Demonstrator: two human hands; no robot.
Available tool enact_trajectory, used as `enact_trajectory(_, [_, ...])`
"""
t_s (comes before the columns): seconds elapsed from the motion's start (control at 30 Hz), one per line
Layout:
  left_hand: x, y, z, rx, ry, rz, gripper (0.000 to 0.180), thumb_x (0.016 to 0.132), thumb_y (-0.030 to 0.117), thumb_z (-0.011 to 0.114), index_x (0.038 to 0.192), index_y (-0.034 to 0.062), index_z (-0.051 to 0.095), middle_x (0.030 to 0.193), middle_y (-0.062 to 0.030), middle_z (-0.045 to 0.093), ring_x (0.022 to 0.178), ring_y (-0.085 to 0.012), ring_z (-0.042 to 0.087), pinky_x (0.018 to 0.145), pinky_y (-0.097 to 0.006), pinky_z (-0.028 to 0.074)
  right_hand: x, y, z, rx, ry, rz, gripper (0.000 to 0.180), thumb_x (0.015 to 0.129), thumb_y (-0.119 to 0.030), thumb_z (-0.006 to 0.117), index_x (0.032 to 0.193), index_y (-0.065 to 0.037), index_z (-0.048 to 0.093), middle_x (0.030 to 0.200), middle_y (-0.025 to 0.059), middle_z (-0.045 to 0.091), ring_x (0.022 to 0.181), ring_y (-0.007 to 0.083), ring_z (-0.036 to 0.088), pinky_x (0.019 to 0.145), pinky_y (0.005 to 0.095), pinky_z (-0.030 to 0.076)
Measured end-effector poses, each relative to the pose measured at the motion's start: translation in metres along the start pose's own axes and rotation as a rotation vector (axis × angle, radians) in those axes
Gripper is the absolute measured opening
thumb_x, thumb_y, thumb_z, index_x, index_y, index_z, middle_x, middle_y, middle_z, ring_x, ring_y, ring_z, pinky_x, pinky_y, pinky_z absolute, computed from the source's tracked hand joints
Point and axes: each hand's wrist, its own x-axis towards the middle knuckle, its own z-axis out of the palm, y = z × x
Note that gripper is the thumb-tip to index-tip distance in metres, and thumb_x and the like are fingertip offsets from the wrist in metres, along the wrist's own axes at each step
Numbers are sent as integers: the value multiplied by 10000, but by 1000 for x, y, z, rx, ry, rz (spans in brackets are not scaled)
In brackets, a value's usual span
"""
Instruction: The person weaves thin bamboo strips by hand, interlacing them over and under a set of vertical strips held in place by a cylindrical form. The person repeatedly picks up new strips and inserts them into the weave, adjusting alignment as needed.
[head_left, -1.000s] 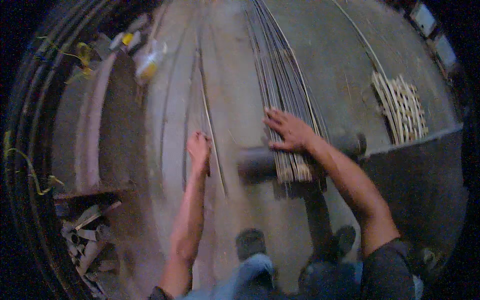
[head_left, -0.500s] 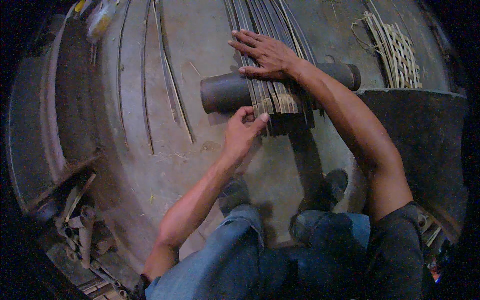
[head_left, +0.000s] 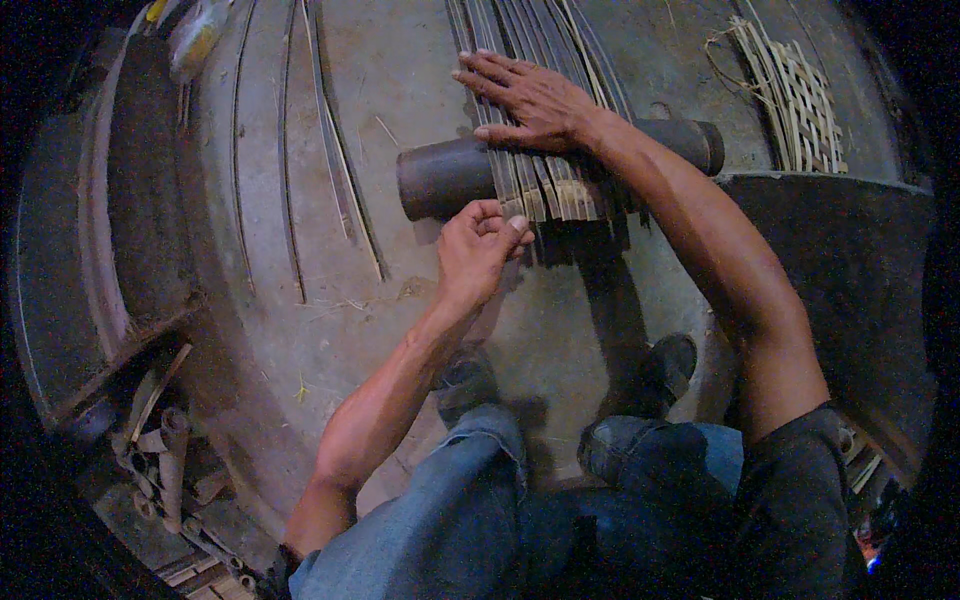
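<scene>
A row of long thin bamboo strips (head_left: 540,60) lies side by side on the concrete floor, their near ends draped over a dark round pipe (head_left: 440,180). My right hand (head_left: 525,100) presses flat on the strips just beyond the pipe, fingers spread. My left hand (head_left: 478,245) is at the near ends of the leftmost strips, thumb and fingers pinched on one strip end by the pipe. My two shoes (head_left: 665,365) stand below on the floor.
Several loose strips (head_left: 335,150) lie on the floor to the left. A partly woven bamboo mat (head_left: 790,95) sits at the top right. A dark raised slab (head_left: 850,260) is at right. Scrap pieces (head_left: 160,440) pile at the lower left beside a curved ledge.
My left hand left the loose strips at left and came to the strip ends at the pipe, pinching one. My right hand stayed pressed on the strips. My view shifted closer.
</scene>
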Motion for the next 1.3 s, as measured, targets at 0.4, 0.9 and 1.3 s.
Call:
enact_trajectory(0.4, [-2, -4, -6, -326, 21, -188, 273, 961, 253, 541, 1145, 51, 553, 993, -38, 650, 859, -112, 643, 706, -251, 538, 3, 0, -5, -13, -9, -27, 759, 917, -566, 454, 1494, -116, 255, 1558, 127, 224, 1432, 307, 223, 1169, 406, 215])
enact_trajectory(0.9, [0, -15, -18, -548, -193, -298, 287, 989, 273, 472, 1225, 112, 497, 1139, -62, 627, 999, -160, 636, 809, -294, 528, 1, 2, 0, 15, 46, -29, 746, 919, -589, 423, 1490, -130, 279, 1548, 142, 245, 1424, 323, 238, 1168, 421, 207])
enact_trajectory(1.3, [6, -13, -14, -560, -243, -356, 287, 987, 297, 481, 1195, 104, 524, 1140, -67, 623, 1009, -161, 625, 822, -294, 512, -1, 3, -14, 96, -130, 39, 885, 904, -655, 387, 1504, -38, 176, 1558, 208, 162, 1447, 342, 148, 1173, 434, 157])
